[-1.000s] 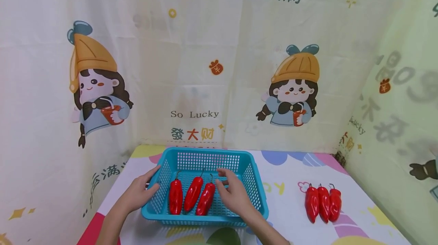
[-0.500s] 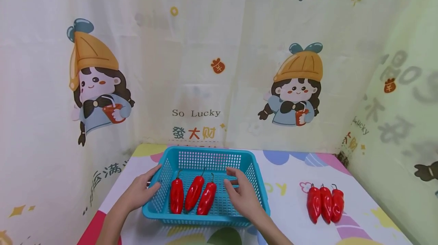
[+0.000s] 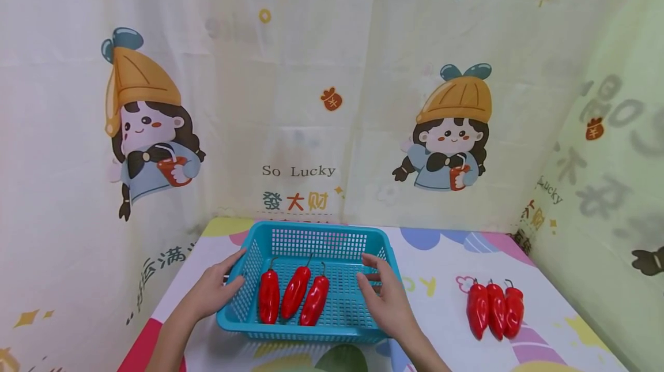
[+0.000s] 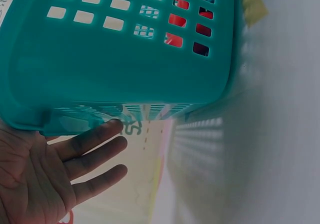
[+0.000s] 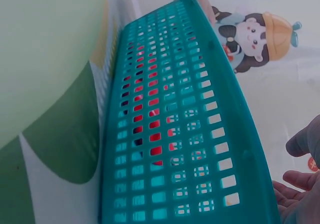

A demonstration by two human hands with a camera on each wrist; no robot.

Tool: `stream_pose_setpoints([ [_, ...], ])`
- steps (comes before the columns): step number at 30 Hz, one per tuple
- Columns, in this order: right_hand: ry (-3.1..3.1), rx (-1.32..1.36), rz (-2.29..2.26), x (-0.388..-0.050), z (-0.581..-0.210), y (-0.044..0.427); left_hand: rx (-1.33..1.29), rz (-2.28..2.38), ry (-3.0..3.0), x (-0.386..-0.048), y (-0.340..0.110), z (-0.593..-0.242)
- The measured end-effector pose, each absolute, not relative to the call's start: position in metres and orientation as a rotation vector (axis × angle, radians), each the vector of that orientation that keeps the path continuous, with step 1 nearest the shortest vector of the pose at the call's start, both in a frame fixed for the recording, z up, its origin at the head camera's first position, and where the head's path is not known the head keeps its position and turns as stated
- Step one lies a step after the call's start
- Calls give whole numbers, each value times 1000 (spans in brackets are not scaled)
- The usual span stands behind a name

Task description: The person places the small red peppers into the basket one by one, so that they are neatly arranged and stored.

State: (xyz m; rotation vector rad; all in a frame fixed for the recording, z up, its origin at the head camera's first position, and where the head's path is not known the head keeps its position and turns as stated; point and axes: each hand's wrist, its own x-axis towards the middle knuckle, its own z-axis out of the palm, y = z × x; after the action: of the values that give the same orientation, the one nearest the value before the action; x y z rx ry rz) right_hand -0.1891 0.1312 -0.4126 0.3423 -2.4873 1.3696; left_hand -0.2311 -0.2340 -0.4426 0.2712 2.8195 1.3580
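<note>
Basket point(image 3: 290, 331): one, blue-green, oblong, with grid-pierced walls and floor, standing upright on a table point(image 3: 446, 314) with a colourful printed top. Peppers in the basket point(image 3: 296, 293): three, red and glossy, with thin stems, lying side by side in its left half, stems pointing to the far wall. Peppers on the table point(image 3: 496, 310): three, red, close together in a row, well apart from the basket on its right, stems likewise to the far side. Left hand point(image 3: 215, 288): bare, at the basket's left end, thumb apart from the fingers; the left wrist view shows three fingers straight and spread, just beside the wall; whether it bears on the rim cannot be told. Right hand point(image 3: 386, 297): bare, at the basket's right end, thumb and slightly bent fingers well parted in a wide span, holding nothing; contact with the rim cannot be told. Backdrop: pale cloth point(image 3: 290, 130), printed with two cartoon figures point(image 3: 451, 130) in yellow caps and the words "So Lucky" point(image 3: 298, 171).
</note>
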Motion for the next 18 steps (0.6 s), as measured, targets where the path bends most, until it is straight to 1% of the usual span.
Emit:
stream_pose_setpoints([
  [18,-2465,218,1221,-185,-409,160,279,1334,2839,-232,-234,-442],
])
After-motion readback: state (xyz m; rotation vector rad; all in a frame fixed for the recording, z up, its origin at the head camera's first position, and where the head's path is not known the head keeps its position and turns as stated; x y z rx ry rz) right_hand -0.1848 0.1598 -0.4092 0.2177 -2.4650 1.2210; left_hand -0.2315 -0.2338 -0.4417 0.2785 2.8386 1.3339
